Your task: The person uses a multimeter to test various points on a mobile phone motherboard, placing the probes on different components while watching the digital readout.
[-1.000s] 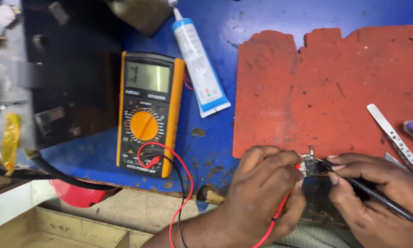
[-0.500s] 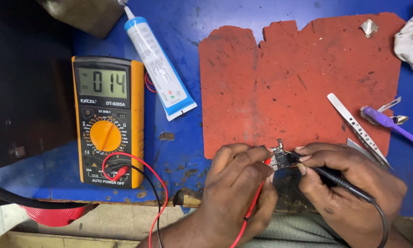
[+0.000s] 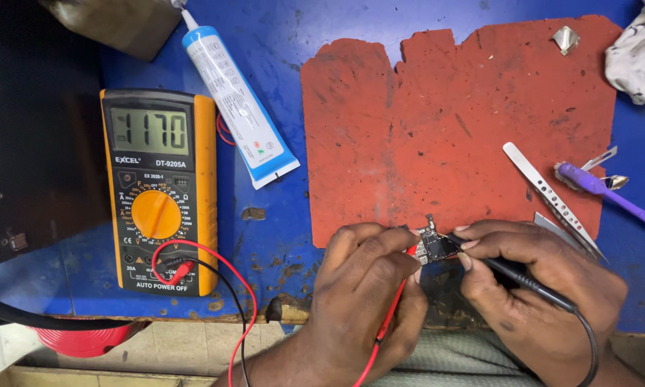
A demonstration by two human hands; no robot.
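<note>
Both hands meet at lower centre of the frame: a red probe is pinched by the left hand, a black probe by the right hand, tips touching the small circuit board between them, at the red mat's lower edge.

A scuffed blue worktop with a chipped front edge is seen, a dark panel at left, pale tiled floor below.
</note>
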